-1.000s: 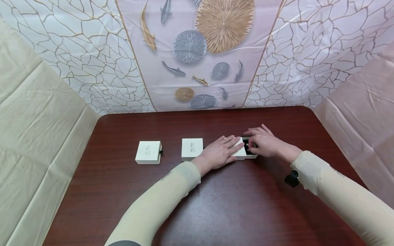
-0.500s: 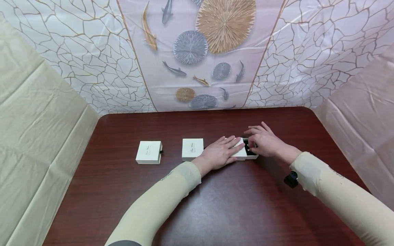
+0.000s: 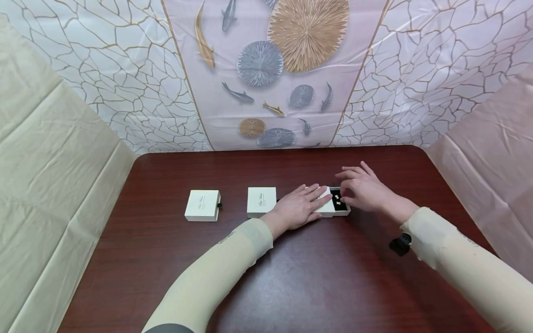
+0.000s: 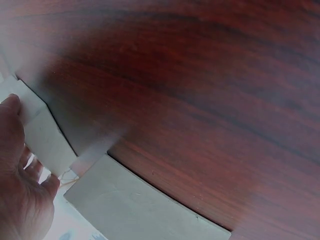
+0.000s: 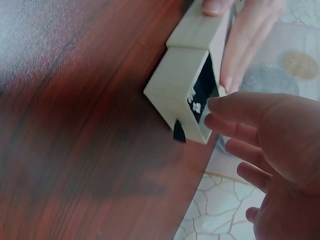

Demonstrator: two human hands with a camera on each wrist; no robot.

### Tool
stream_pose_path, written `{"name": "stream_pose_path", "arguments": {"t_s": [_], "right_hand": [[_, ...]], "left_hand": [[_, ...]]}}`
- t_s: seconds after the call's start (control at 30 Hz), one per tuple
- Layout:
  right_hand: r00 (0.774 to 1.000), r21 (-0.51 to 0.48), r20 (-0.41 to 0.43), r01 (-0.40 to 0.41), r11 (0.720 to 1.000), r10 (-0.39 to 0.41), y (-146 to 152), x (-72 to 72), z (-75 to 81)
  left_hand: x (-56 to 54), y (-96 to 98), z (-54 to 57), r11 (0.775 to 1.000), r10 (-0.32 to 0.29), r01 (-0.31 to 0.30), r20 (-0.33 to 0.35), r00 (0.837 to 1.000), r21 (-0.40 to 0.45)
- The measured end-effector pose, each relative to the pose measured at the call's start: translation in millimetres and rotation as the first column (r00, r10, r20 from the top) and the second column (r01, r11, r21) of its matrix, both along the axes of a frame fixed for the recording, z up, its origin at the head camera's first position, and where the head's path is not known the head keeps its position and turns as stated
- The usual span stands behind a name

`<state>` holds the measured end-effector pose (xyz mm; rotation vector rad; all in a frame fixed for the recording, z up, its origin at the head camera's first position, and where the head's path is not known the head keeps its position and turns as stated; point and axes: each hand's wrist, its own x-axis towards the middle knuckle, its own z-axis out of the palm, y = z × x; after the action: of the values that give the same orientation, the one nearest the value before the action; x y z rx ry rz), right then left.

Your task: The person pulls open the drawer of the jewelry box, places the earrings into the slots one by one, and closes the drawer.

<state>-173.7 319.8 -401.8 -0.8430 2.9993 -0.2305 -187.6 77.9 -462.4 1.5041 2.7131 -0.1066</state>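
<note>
A white slide-out jewellery box (image 3: 327, 214) lies right of centre in the head view, its drawer (image 3: 343, 213) partly pulled out to the right. My left hand (image 3: 294, 208) lies across the sleeve, fingers stretched over the top and thumb along the front side. Two small shiny earrings (image 5: 196, 107) sit on the black insert inside the drawer. Just above the drawer's right end is my right hand (image 3: 366, 190), fingers loosely bent and nothing visible between them. In the right wrist view its fingertips are right at the drawer's rim. A black pull tab (image 5: 179, 132) hangs from the drawer's end.
Two similar white boxes stand in a row to the left: the middle box (image 3: 261, 202) beside my left wrist, the far-left box (image 3: 202, 205) farther off with its black tab (image 3: 220, 205). All are on a dark red wooden table (image 3: 325, 277), with patterned cloth (image 3: 260, 64) behind.
My right hand has drawn back slightly up and to the right, uncovering the earrings in the drawer. The left hand keeps its place on the sleeve.
</note>
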Motion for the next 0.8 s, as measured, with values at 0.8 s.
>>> {"name": "stream_pose_path", "arguments": {"t_s": [0.8], "right_hand": [[0.993, -0.095, 0.086, 0.091, 0.991, -0.083, 29.0, 1.5, -23.6]], "left_hand": [[1.0, -1.0, 1.9, 1.000, 0.004, -0.004, 0.017, 1.000, -0.006]]}}
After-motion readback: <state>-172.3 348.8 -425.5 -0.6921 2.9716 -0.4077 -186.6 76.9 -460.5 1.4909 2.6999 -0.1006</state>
